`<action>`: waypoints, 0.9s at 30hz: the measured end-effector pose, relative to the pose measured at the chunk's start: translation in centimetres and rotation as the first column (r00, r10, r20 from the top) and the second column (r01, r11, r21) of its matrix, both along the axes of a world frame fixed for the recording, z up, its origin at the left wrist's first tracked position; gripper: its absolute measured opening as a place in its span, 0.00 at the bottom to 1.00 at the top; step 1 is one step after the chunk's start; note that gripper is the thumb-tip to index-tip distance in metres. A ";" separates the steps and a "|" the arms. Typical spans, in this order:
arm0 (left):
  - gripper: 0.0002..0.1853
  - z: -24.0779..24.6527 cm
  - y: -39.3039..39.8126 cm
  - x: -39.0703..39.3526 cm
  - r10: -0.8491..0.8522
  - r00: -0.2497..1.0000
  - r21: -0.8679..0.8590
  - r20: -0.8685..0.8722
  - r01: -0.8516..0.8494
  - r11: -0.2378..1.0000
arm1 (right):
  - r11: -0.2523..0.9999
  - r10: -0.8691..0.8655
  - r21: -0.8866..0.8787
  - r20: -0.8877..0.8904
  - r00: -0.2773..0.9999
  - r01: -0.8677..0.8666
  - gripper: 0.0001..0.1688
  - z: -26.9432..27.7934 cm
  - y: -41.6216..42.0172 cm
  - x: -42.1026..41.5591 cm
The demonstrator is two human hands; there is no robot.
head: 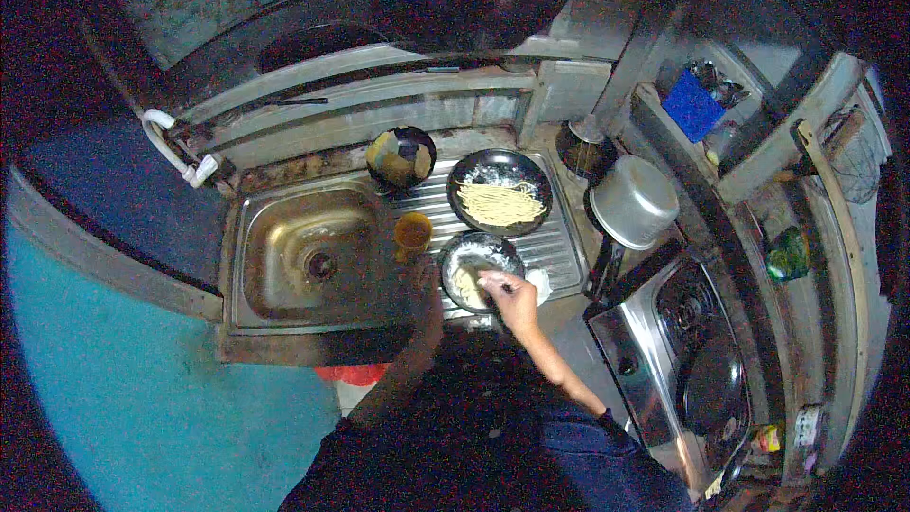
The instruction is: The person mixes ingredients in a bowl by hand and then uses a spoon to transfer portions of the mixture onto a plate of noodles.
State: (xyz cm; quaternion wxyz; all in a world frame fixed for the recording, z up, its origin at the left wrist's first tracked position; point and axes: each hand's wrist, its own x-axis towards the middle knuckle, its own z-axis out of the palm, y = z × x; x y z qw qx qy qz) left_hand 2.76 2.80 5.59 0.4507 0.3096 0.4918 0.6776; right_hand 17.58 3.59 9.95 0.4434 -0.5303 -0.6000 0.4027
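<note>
My right hand (pixel 512 295) reaches over a dark round plate (pixel 490 245) dusted with white powder, its fingertips bent at a pale, dough-like heap (pixel 466 284). Whether the fingers pinch anything is too small to tell. My left hand (pixel 429 284) is in shadow at the left side of that plate, and its fingers are hard to make out. Behind, a black round pan or plate (pixel 500 160) holds pale noodle-like strips (pixel 501 204) and white powder. A yellowish mug (pixel 412 232) stands on the ribbed drainboard, left of the plates. A white item (pixel 539 286) lies at the near plate's right edge.
A steel sink basin (pixel 284 256) is at the left, with a white tap (pixel 167 142) beyond it. A patterned round bowl (pixel 400 158) sits behind the mug. To the right are an upturned metal pot (pixel 635 203) and a gas stove (pixel 654 370). Wooden shelves curve along the right.
</note>
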 end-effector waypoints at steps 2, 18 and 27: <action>0.18 2.3 0.9 0.1 0.008 1.000 0.066 -0.029 -0.006 0.998 | 0.983 0.078 0.161 0.096 0.992 -0.093 0.08 0.1 -0.7 -1.4; 0.23 6.3 1.9 5.1 -0.216 0.976 0.243 0.008 0.207 0.948 | 0.847 0.395 -0.036 -0.625 0.673 -0.531 0.48 8.3 -0.8 -3.5; 0.26 6.6 1.3 7.8 -0.187 0.981 0.312 0.045 0.164 0.936 | 0.942 0.098 -0.155 -0.723 0.684 -0.299 0.45 5.8 2.3 -3.6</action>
